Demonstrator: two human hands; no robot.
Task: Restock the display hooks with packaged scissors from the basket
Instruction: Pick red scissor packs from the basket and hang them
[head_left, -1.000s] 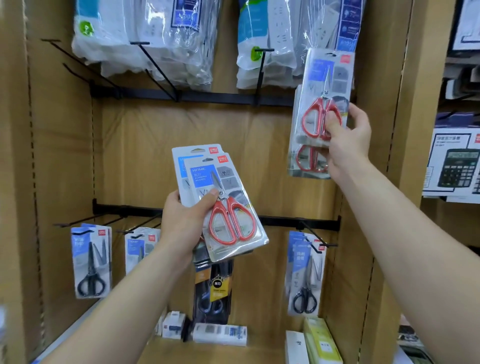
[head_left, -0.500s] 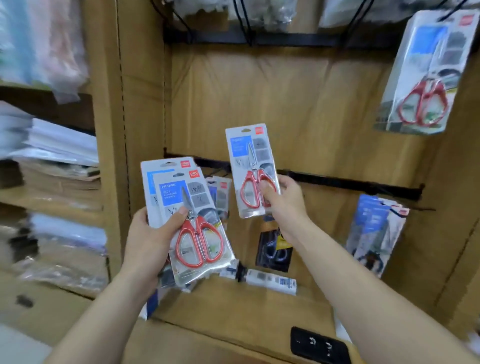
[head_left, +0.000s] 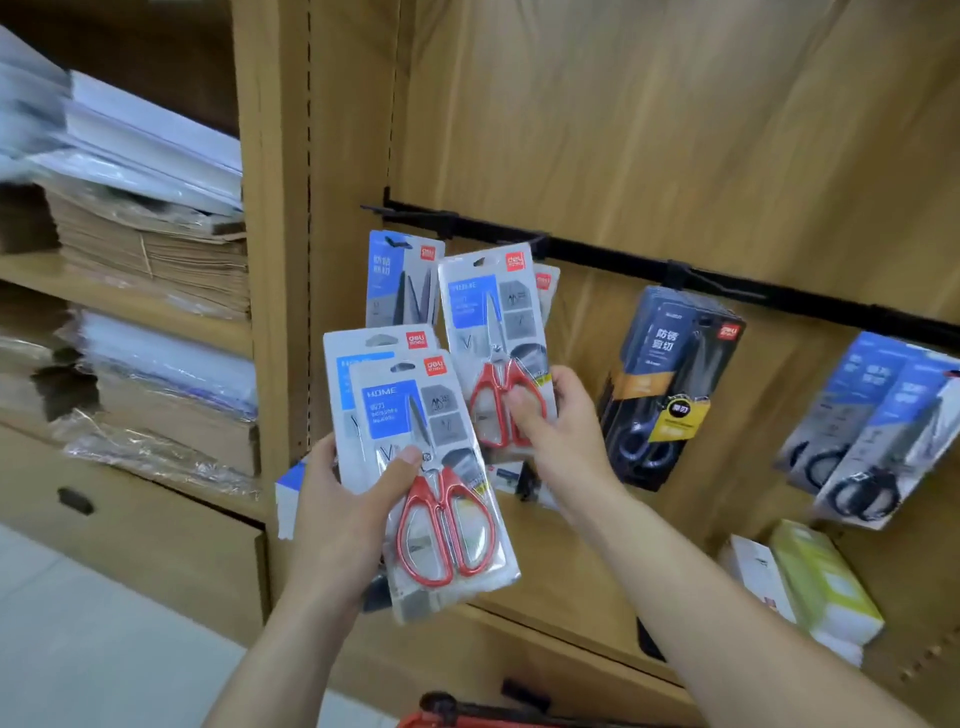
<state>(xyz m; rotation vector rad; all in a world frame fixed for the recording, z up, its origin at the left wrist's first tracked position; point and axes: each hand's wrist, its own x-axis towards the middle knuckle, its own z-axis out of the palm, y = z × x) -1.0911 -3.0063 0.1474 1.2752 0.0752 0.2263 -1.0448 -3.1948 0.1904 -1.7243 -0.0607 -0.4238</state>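
My left hand (head_left: 340, 514) grips a small stack of packaged red-handled scissors (head_left: 441, 483), thumb across the front pack. My right hand (head_left: 556, 431) pinches one more pack of red-handled scissors (head_left: 493, 343) by its lower part and holds it upright against the black hook rail (head_left: 623, 262), its top near a hook (head_left: 540, 241). Behind it hang packs of black scissors (head_left: 402, 283). A red basket rim (head_left: 467, 719) shows at the bottom edge.
More black-handled scissor packs hang on the rail at the middle (head_left: 662, 384) and right (head_left: 878, 431). Boxes (head_left: 815, 582) lie on the shelf floor at right. Stacks of paper and envelopes (head_left: 150, 244) fill the left shelving bay behind a wooden upright (head_left: 280, 208).
My view dropped from the upper row to the lower rail. My right hand left the pack hanging on the upper hook, took one from my left hand's stack and carried it to the lower rail.
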